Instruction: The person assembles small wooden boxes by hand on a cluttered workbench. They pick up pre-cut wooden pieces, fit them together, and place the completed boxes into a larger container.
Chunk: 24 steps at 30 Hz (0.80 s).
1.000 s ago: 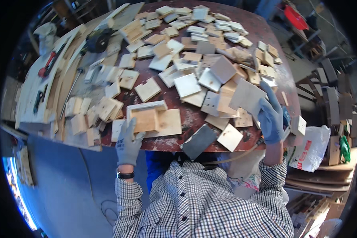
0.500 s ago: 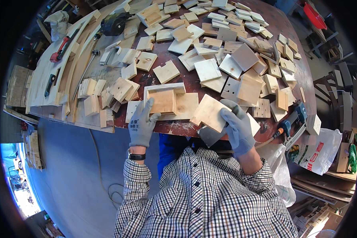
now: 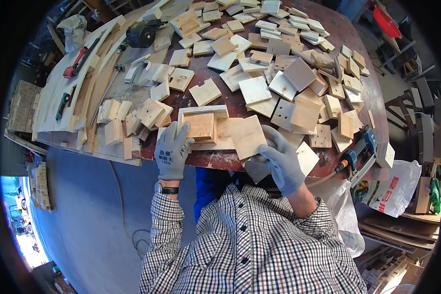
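Note:
My left hand [image 3: 172, 151], in a grey work glove, grips the left end of a small stack of wooden blocks [image 3: 200, 126]. That stack sits inside an L-shaped wooden frame [image 3: 206, 109] on a pale baseboard [image 3: 224, 128], at the table's near edge. Between the fingers and thumb of my gloved right hand [image 3: 281, 159] is a square wooden board [image 3: 250, 137]. This board is tilted and covers the right part of the baseboard. I cannot tell whether it touches the baseboard.
Many loose wooden pieces [image 3: 256, 87] cover the dark red table [image 3: 208, 159]. A blue and black air tool [image 3: 362, 147] lies near the right edge, beside a white plastic bag [image 3: 396, 187]. Long planks and a black power tool [image 3: 143, 33] are at left.
My right hand has moved left, bringing the square board over toward the stack and turning it. My left hand stays at the stack's left end, its fingers slightly shifted.

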Available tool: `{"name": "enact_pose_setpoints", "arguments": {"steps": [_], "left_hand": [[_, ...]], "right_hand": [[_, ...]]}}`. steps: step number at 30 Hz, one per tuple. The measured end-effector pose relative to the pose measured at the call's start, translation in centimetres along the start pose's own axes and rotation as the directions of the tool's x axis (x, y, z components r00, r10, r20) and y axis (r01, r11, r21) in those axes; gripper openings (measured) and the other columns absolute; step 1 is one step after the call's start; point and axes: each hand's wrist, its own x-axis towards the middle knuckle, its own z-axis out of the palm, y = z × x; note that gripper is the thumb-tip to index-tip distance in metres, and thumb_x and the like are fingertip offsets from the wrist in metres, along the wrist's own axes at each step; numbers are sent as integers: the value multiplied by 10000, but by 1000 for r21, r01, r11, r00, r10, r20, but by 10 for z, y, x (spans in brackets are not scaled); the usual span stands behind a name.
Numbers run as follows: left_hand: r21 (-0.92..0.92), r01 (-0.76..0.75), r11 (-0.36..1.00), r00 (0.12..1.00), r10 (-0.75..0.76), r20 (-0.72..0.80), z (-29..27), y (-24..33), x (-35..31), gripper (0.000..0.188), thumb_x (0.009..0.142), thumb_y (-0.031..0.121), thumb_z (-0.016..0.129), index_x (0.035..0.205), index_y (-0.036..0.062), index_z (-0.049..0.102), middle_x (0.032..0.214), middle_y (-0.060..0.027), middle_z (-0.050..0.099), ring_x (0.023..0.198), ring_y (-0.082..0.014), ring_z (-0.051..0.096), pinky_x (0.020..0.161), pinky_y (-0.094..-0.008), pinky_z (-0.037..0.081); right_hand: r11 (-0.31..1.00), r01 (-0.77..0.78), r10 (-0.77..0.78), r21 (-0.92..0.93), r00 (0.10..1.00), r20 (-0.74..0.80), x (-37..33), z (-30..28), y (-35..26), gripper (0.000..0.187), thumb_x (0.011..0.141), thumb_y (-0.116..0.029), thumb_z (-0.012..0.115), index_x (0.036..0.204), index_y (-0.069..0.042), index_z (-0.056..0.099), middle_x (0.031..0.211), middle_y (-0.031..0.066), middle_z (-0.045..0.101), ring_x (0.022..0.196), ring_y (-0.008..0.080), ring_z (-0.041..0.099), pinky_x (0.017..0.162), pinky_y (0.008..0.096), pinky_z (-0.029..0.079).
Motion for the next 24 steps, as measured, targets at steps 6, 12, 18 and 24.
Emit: {"name": "enact_pose_setpoints", "arguments": {"steps": [6,12,18,24], "left_hand": [[-39,-9,999,999,7,-46,-2,2,11,403,1007,359,649,1351,153,692,1312,-113,675,1168,-311,659,952,-419,551],[-138,-6,990,989,-15,-148,-3,-8,40,321,1004,322,663,1210,82,719,1179,-116,729,1071,-330,697,928,-415,559],[-372,42,927,926,-176,-335,-7,-6,54,252,1044,280,629,1056,38,700,966,-115,719,837,-277,703,759,-369,566],[-787,412,459,659,-747,-91,-36,-3,25,426,1103,418,539,1009,24,672,830,-6,642,547,-67,525,497,-222,439]], "right_hand": [[1000,-6,6,-15,998,62,10,-6,18,639,980,-78,666,1534,79,390,1314,155,635,1064,174,666,869,309,595],[999,-22,26,-45,995,91,15,1,26,664,978,-56,662,1556,60,358,1318,167,624,1061,192,669,875,345,617],[1000,-16,16,2,999,45,18,-5,33,667,975,-49,662,1557,60,355,1296,173,626,1061,197,672,864,343,617],[999,-10,11,-48,1000,21,19,-3,24,702,960,-48,687,1562,68,345,1232,169,669,973,181,681,805,305,599]]}}
